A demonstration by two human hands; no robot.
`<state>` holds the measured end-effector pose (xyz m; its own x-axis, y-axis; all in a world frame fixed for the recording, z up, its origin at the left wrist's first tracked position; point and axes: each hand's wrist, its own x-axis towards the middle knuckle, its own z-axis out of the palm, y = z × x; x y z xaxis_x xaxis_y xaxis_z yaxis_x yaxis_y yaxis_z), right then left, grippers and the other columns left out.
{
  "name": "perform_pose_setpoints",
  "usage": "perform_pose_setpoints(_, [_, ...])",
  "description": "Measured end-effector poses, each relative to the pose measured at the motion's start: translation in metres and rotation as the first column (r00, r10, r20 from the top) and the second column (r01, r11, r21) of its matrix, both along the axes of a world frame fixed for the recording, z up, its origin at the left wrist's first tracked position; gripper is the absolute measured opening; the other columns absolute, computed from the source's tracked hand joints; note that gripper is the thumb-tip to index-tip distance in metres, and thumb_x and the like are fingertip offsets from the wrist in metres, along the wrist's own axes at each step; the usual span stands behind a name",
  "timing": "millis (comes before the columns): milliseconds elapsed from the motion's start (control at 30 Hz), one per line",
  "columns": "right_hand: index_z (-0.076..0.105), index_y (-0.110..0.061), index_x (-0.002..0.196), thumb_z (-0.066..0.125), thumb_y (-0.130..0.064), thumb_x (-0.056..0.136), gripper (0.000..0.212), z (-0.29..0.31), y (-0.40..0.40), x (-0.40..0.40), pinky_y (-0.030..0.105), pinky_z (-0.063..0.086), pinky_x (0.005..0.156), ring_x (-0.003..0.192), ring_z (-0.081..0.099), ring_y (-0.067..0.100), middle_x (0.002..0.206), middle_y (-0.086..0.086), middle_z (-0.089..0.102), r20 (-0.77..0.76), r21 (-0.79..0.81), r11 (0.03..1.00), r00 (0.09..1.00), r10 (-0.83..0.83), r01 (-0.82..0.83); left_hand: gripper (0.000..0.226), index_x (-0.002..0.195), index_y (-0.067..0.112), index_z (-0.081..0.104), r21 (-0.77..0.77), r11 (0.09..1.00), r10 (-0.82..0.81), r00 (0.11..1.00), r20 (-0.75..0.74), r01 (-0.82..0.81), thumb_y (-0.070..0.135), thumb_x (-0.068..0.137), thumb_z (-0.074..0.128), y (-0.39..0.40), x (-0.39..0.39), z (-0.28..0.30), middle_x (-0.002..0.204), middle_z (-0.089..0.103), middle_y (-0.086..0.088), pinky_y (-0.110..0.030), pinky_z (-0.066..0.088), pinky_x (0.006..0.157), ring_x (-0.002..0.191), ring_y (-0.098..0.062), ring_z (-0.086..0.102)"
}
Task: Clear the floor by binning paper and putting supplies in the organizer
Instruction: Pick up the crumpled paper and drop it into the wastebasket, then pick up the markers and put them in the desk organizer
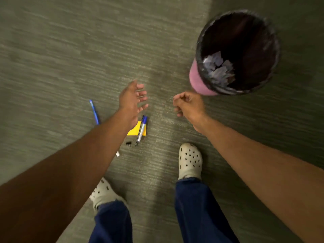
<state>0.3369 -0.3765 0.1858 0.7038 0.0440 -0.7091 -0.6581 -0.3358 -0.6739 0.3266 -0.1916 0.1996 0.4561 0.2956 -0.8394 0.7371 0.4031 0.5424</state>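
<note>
A pink bin [196,79] with a black liner stands at the upper right, with crumpled white paper [219,69] inside. My right hand [189,106] hovers just left of the bin, fingers curled shut, nothing visible in it. My left hand [133,100] is open with fingers spread, above the carpet. Below it lie a blue-capped marker [141,130] across a yellow sticky pad [135,131], a small black binder clip [128,143] and a blue pen [94,112]. A small white item [117,153] peeks from under my left forearm.
Grey-green carpet [70,50] fills the view. My two feet in pale clogs [190,160] and dark blue trousers stand at the bottom middle, close to the supplies. No organizer is in view.
</note>
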Motion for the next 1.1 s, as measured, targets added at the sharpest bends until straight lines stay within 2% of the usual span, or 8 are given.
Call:
perform_pose_setpoints(100, [0.068,-0.016,0.084,0.066,-0.005,0.093,0.014,-0.051,0.044,-0.036,0.031,0.056,0.056,0.068,0.066,0.023,0.077,0.008,0.07,-0.117,-0.098,0.981,0.981,0.157,-0.169,0.034,0.091,0.024,0.064,-0.024,0.999,0.048,0.998,-0.044,-0.049,0.047,0.105,0.043,0.045,-0.057,-0.036,0.084,0.062,0.005,-0.03,0.048,0.069,0.077,-0.01,0.058])
perform_pose_setpoints(200, [0.069,-0.017,0.08,0.066,-0.009,0.089,0.012,-0.096,0.083,-0.076,0.049,0.064,0.081,0.086,0.074,0.034,0.094,0.018,0.078,-0.192,-0.201,0.911,0.926,0.325,-0.361,0.029,0.088,0.021,0.063,-0.077,0.991,0.104,0.99,-0.091,-0.111,0.036,0.104,0.044,0.078,-0.109,-0.071,0.087,0.063,0.002,-0.03,0.047,0.069,0.077,-0.013,0.059])
perform_pose_setpoints(300, [0.074,-0.011,0.095,0.064,-0.01,0.09,0.011,-0.135,0.116,-0.109,0.042,0.06,0.091,0.104,0.073,0.035,0.112,0.02,0.076,-0.24,-0.322,0.802,0.863,0.444,-0.502,0.022,0.083,0.018,0.058,-0.088,0.981,0.161,0.976,-0.148,-0.175,0.017,0.098,0.043,0.103,-0.15,-0.1,0.087,0.062,0.0,-0.029,0.046,0.069,0.075,-0.015,0.058])
perform_pose_setpoints(467, [0.064,-0.004,0.129,0.069,-0.038,0.094,0.049,-0.197,0.156,-0.125,0.034,0.048,0.101,0.129,0.06,0.033,0.137,0.018,0.063,-0.25,-0.451,0.736,0.864,0.438,-0.504,0.03,0.082,0.017,0.056,-0.096,0.984,0.131,0.975,-0.181,-0.15,0.0,0.093,0.035,0.117,-0.19,-0.138,0.084,0.06,0.0,-0.029,0.046,0.069,0.072,-0.013,0.058])
perform_pose_setpoints(700, [0.069,0.0,0.12,0.082,-0.032,0.085,0.049,-0.211,0.167,-0.122,0.047,0.058,0.098,0.115,0.072,0.035,0.122,0.02,0.073,-0.27,-0.443,0.846,0.944,0.189,-0.296,0.017,0.094,0.014,0.065,-0.053,0.996,0.058,0.981,-0.185,-0.069,0.004,0.097,0.052,0.109,-0.198,-0.163,0.086,0.067,-0.003,-0.029,0.051,0.066,0.073,-0.015,0.064])
perform_pose_setpoints(867, [0.072,-0.014,0.076,0.082,-0.027,0.079,0.017,-0.173,0.17,-0.139,0.027,0.048,0.065,0.082,0.074,0.024,0.084,0.007,0.078,-0.072,-0.366,0.836,0.908,0.412,-0.408,0.01,0.104,0.015,0.071,0.013,1.0,-0.009,0.998,-0.057,0.01,0.022,0.101,0.064,0.096,-0.188,-0.168,0.081,0.068,-0.001,-0.026,0.048,0.063,0.07,-0.012,0.062])
perform_pose_setpoints(967, [0.078,-0.013,0.087,0.079,-0.02,0.081,0.009,-0.148,0.183,-0.157,0.027,0.05,0.064,0.077,0.074,0.015,0.082,0.003,0.08,0.019,-0.193,0.777,0.789,0.614,-0.6,0.023,0.095,0.006,0.071,0.086,0.996,0.028,0.998,-0.055,-0.023,0.026,0.103,0.063,0.098,-0.188,-0.171,0.079,0.067,-0.012,-0.024,0.047,0.052,0.059,-0.014,0.059])
perform_pose_setpoints(1100, [0.076,-0.017,0.084,0.084,-0.023,0.08,0.011,-0.158,0.207,-0.162,0.027,0.043,0.063,0.075,0.069,0.018,0.085,0.005,0.079,0.066,-0.274,0.748,0.764,0.642,-0.605,0.024,0.089,0.006,0.061,0.246,0.931,0.294,0.953,-0.067,-0.27,0.021,0.107,0.055,0.123,-0.2,-0.18,0.077,0.066,-0.013,-0.02,0.047,0.048,0.06,-0.019,0.057])
